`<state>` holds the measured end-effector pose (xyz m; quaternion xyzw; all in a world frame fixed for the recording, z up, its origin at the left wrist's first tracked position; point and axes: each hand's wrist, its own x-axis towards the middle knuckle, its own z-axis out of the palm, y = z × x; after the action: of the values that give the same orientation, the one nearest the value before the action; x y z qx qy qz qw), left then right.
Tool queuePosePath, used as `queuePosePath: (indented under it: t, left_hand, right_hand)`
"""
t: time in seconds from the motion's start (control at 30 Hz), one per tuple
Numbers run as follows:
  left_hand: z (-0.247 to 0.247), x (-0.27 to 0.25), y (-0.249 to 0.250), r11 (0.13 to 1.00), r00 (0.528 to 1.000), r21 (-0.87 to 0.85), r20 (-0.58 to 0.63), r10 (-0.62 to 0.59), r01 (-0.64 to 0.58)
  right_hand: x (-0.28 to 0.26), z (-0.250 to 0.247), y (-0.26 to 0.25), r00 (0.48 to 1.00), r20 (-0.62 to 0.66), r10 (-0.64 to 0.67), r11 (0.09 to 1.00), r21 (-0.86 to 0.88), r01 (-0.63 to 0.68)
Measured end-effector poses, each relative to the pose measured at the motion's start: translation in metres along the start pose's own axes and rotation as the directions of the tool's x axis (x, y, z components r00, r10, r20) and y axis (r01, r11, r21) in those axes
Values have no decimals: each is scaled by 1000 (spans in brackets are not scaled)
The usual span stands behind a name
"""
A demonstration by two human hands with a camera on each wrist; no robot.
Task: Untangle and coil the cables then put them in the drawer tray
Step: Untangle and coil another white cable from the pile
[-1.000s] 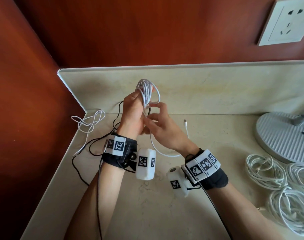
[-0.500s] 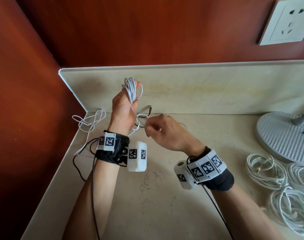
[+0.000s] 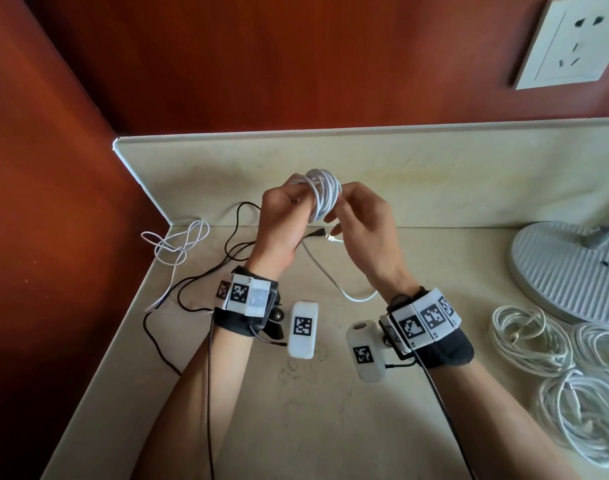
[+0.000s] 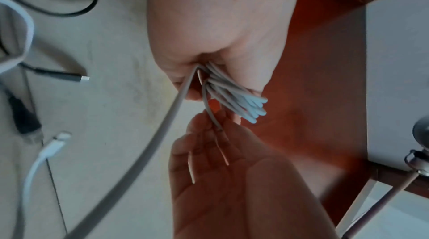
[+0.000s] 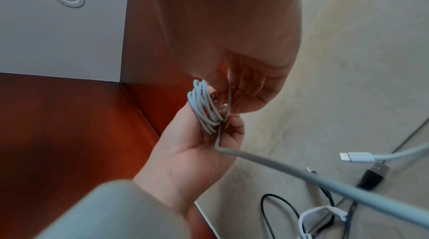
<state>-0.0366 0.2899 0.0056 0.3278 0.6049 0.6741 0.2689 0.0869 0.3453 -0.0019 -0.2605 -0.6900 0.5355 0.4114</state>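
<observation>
A white cable (image 3: 322,192) is wound in several loops round the fingers of my left hand (image 3: 296,199), held up above the counter near the back wall. My right hand (image 3: 334,216) is beside the coil on its right and pinches the free strand between fingertips. The loose tail (image 3: 351,297) droops to the counter between my wrists. In the left wrist view the loops (image 4: 236,100) stick out of my closed left fingers, with the right hand (image 4: 216,127) just below. The right wrist view shows the coil (image 5: 204,107) and the strand bending away (image 5: 278,166).
A black cable (image 3: 199,289) and a loose white cable (image 3: 178,244) lie in the left corner of the counter (image 3: 331,410). Coiled white cables (image 3: 531,337) (image 3: 580,417) lie at the right beside a round lamp base (image 3: 570,268). A wall socket (image 3: 573,39) is at the upper right.
My left hand has carried the coil back to the right. My right hand has risen from below the coil to its right side, bringing the strand round it.
</observation>
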Motion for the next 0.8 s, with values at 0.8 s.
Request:
queuePosePath:
  t: [0.8]
  left_hand:
    - [-15, 2, -2, 947, 978, 247, 18, 206, -204]
  right_hand:
    - [-1, 5, -3, 1000, 17, -2, 985, 172, -1]
